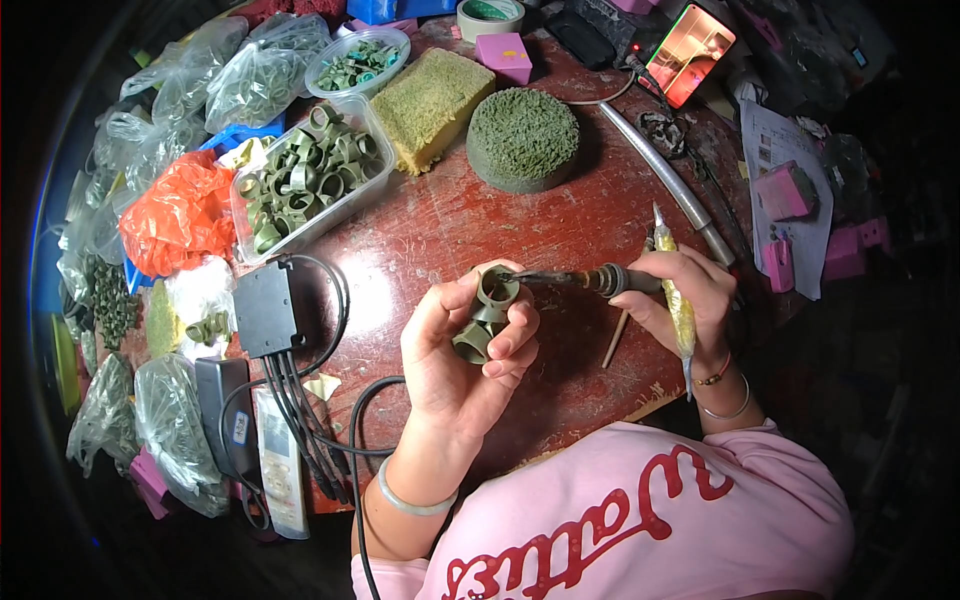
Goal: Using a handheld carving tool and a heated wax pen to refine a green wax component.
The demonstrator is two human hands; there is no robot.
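Observation:
My left hand [440, 350] holds olive-green ring-like pieces [478, 342] upright near the middle of the view, with fingertips round them. My right hand [690, 300] grips a dark-handled heated pen tool [630, 282], whose thin dark tip reaches the rim of the upper green piece. A yellow-handled double-ended carving tool [679, 310] is also in my right hand, lying crosswise with metal points at both ends. A thin wooden stick [615, 340] lies on the red tabletop [540, 400] between my hands.
A tub of green rings [310, 170], sponge [430, 105], round green block [522, 140] and metal rod [655, 170] lie beyond my hands. Left are bags [175, 420], an orange bag [175, 215] and a black box with cables [263, 310]. Right are a lit phone [688, 55] and paper [785, 240].

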